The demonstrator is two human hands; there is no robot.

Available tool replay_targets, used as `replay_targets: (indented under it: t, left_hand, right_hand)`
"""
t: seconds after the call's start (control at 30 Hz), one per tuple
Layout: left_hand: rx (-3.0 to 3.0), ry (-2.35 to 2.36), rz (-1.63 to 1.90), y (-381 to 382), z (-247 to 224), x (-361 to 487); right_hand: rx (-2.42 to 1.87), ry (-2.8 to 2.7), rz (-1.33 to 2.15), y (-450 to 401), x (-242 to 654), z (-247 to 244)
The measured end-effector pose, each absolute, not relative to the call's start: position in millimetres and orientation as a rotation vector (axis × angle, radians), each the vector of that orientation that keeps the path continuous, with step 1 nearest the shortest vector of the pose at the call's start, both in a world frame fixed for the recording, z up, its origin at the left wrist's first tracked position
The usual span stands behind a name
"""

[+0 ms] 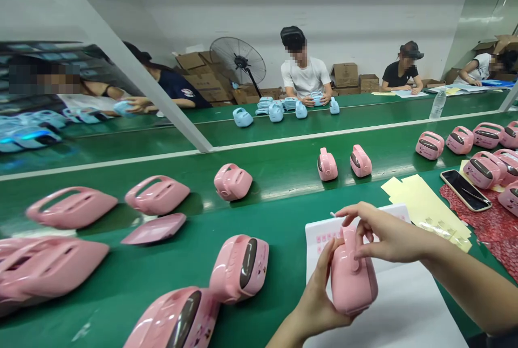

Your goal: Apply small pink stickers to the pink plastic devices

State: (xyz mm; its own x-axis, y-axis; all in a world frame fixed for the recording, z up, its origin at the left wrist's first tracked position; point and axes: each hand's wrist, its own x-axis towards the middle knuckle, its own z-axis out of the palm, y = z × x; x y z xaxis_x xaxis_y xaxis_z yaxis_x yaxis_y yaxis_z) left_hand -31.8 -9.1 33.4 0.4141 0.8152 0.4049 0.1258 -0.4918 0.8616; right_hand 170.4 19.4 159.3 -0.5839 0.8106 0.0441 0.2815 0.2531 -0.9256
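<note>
A pink plastic housing with a handle [353,283] is held up above white paper sheets [388,305]. My left hand [319,297] wraps round its left side and underside. The fingers of my right hand [384,234] are bent over the handle at its top, thumb against the strap-like end. The housing's front is turned away from me. Behind it, partly covered by my right hand, lies a sheet with rows of pink stickers [324,237]. To the left stands a similar pink housing with a dark window [238,270], and another [174,318] lies nearer me.
Several pink housings [429,145] stand along the green bench [279,207]. At right lie yellow sheets [421,202], a phone [465,190] and red bubble wrap [497,234]. Across the bench, co-workers sit; one person [305,75] handles light-blue housings [276,112]. A bottle [437,104] stands beyond.
</note>
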Motion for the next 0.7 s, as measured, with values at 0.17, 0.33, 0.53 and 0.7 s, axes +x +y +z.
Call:
replay_targets:
  t: [0.17, 0.33, 0.53, 0.7]
  left_hand:
    - [1.956, 0.747, 1.039, -8, 41, -32]
    - [1.985, 0.742, 0.985, -8, 42, -29]
    - [2.006, 0.709, 1.038, -8, 34, -32]
    - [1.973, 0.738, 1.069, -10, 32, -30]
  right_hand:
    - [-1.120, -2.153, 1.337, 16, 164, 164]
    - [-1.180, -2.250, 1.315, 14, 163, 171]
    - [-1.221, -2.281, 1.271, 9, 160, 172]
    - [-1.156, -2.373, 0.974, -1, 160, 155]
